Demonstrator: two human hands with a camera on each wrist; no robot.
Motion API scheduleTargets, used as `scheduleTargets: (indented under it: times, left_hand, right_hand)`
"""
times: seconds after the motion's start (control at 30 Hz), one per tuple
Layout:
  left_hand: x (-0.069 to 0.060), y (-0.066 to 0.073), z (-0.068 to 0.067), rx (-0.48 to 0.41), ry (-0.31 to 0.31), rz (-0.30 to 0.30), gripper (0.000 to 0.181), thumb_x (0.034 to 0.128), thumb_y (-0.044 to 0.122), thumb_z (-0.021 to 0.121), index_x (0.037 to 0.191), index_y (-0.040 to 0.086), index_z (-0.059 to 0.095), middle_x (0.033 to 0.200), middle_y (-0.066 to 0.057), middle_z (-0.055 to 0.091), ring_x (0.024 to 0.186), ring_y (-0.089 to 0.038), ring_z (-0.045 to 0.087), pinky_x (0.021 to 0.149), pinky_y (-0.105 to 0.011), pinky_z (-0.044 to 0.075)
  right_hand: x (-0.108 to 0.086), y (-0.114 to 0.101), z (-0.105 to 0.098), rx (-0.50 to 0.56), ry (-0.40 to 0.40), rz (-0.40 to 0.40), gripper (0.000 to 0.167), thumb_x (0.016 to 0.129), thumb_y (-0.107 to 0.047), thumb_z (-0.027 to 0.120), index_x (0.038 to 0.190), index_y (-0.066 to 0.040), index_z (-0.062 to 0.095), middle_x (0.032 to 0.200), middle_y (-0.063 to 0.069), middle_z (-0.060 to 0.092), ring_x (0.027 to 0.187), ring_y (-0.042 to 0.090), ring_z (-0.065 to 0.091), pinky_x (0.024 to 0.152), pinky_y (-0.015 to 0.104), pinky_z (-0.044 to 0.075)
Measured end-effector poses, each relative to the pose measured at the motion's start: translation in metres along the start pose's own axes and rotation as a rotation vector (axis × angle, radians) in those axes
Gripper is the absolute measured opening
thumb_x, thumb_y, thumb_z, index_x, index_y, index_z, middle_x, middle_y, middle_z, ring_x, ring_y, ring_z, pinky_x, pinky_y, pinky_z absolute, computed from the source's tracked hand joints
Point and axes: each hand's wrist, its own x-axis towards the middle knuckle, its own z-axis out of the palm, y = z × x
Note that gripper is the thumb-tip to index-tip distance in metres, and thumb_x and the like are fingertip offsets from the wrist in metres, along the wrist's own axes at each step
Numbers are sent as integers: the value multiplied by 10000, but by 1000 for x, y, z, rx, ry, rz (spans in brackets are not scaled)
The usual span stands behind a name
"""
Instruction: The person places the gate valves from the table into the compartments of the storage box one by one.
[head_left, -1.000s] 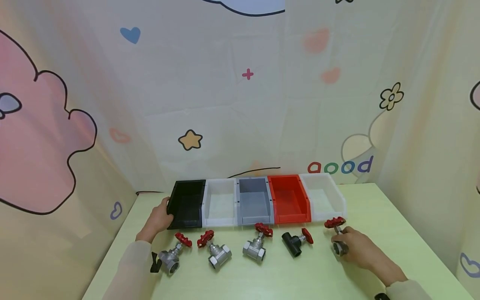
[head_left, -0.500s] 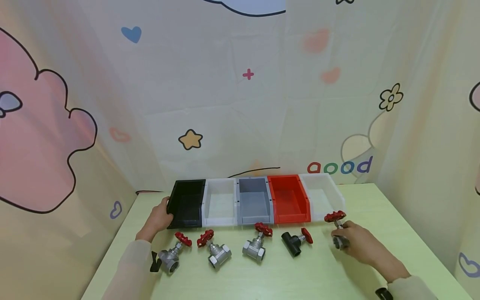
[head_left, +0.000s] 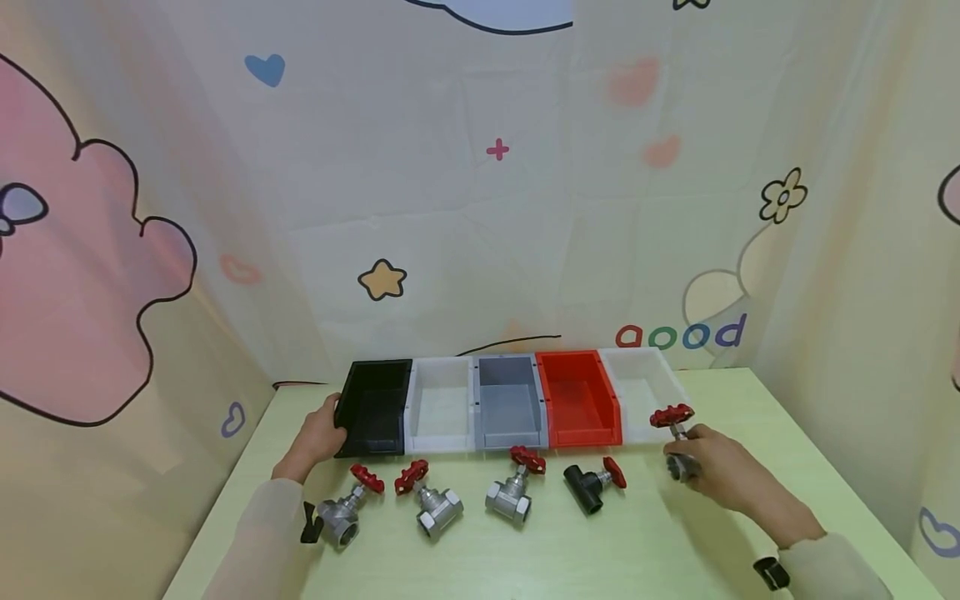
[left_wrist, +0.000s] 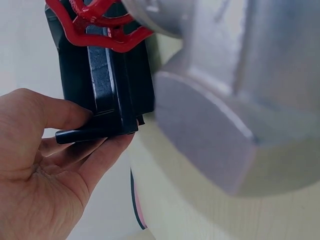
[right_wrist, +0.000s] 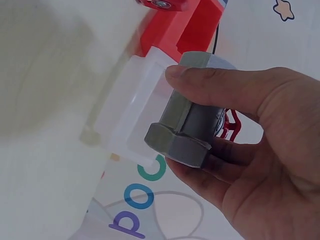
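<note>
My left hand [head_left: 315,437] grips the outer wall of the black bin [head_left: 372,408], at the left end of a row of bins. In the left wrist view the thumb presses the bin's rim from one side, with fingers beneath. My right hand [head_left: 723,471] holds a metal gate valve [head_left: 681,467] with a red handwheel [head_left: 672,415] upward, in front of the right white bin [head_left: 641,396]. Thumb and fingers pinch the valve's hexagonal-ended body [right_wrist: 187,125] in the right wrist view. Beside my left wrist lies another metal valve [head_left: 341,521], large in the left wrist view.
Between the end bins stand a white bin [head_left: 441,408], a grey bin [head_left: 512,408] and a red bin [head_left: 579,400]. Along their front lie two more metal valves, a left one [head_left: 438,508] and a middle one [head_left: 510,498], and a black valve [head_left: 583,487]. A printed curtain [head_left: 450,208] hangs behind.
My right hand has lifted the gate valve a little and moved it slightly toward the right white bin. The left hand keeps its place on the black bin.
</note>
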Motion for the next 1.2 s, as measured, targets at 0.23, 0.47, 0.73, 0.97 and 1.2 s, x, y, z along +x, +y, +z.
scheduleTargets:
  times: [0.23,0.47,0.73,0.97,1.2]
  left_hand:
    - [0,2,1,-6,4,5,694,882,24,464,1505,-94,181,1312,-397,518,1047,-402,613,891,-539,483]
    - [3,-1,2,-8,-12,-6,700,886,21,462,1513,-81,169,1194,-367,601,819,-313,622,704,-431,482]
    - [2,-1,2,-22,-23,-15,702,895,17,455,1520,-75,148,1144,-346,625,655,-223,554,607,-356,414]
    - [0,1,-1,-18,-22,-20,703,890,17,461,1519,-76,160,1186,-364,601,711,-245,567,629,-360,426]
    - [-2,2,-1,-21,-26,-18,701,891,16,459,1515,-86,156,1147,-354,621,681,-235,571,633,-362,431]
  right_hand:
    - [7,-1,-12,-18,3,13,378,670,-4,859,1022,-96,757,964,132,639,833,235,606,740,458,570]
    - [13,1,-19,-22,17,2,375,673,-3,858,1025,-85,758,965,140,639,834,234,600,748,465,568]
    - [20,1,-26,-17,12,12,388,684,3,849,1050,-83,755,980,149,637,852,247,596,756,471,569]
    - [27,2,-27,-28,35,-7,398,678,2,852,1057,-71,752,1006,178,641,867,275,603,764,485,565]
    - [34,4,-28,-22,41,-8,405,688,17,841,1073,-70,749,1025,192,640,892,303,611,777,499,562]
